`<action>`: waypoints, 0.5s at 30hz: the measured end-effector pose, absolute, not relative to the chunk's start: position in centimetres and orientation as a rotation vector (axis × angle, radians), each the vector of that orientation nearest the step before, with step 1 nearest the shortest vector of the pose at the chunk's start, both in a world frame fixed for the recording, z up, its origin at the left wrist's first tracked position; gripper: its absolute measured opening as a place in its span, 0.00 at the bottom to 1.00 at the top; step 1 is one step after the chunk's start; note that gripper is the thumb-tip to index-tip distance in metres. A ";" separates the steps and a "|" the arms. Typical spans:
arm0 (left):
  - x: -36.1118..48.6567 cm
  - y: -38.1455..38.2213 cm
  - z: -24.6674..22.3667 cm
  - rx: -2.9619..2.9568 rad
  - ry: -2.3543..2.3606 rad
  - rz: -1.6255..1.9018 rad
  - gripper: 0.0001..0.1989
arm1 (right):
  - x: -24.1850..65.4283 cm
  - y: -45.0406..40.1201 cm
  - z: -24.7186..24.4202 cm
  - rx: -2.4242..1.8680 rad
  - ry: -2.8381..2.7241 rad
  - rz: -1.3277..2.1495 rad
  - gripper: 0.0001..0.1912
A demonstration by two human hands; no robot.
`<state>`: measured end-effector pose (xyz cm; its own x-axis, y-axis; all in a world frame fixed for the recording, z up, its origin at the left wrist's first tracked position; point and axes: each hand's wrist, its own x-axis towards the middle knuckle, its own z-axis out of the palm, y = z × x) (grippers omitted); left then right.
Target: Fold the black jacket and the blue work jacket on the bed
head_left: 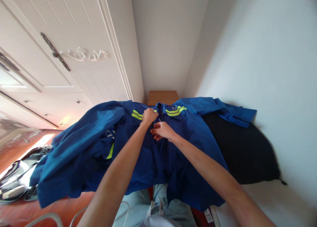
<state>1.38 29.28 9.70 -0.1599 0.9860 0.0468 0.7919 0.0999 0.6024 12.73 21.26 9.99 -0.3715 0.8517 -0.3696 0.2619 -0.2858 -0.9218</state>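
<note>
A blue jacket with yellow-green reflective stripes lies spread out, its collar at the far side and its sleeves out to left and right. My left hand is closed on the jacket's front edge just below the collar, beside the left chest stripe. Slightly nearer and to the right, my right hand has its fingers pinched together at the front opening. A small pale thing shows at its fingertips, too small to make out. The fabric between the hands is partly hidden by the fingers.
Black fabric lies under the right sleeve, beside the white wall. A wooden surface shows beyond the collar. White cabinets stand at the left, with a bag on the floor. My legs are below the jacket's hem.
</note>
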 end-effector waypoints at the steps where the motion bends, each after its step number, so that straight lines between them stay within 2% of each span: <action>1: 1.3 29.5 9.7 1.731 2.027 0.752 0.05 | 12.8 20.7 9.8 -1.394 -1.549 1.646 0.06; 8: -0.9 30.7 11.3 1.551 2.105 1.067 0.08 | 13.8 13.6 8.4 -1.423 -2.131 0.907 0.06; 15: -2.9 30.8 11.4 1.332 2.000 1.253 0.07 | 13.0 3.3 5.4 -1.520 -2.320 0.874 0.12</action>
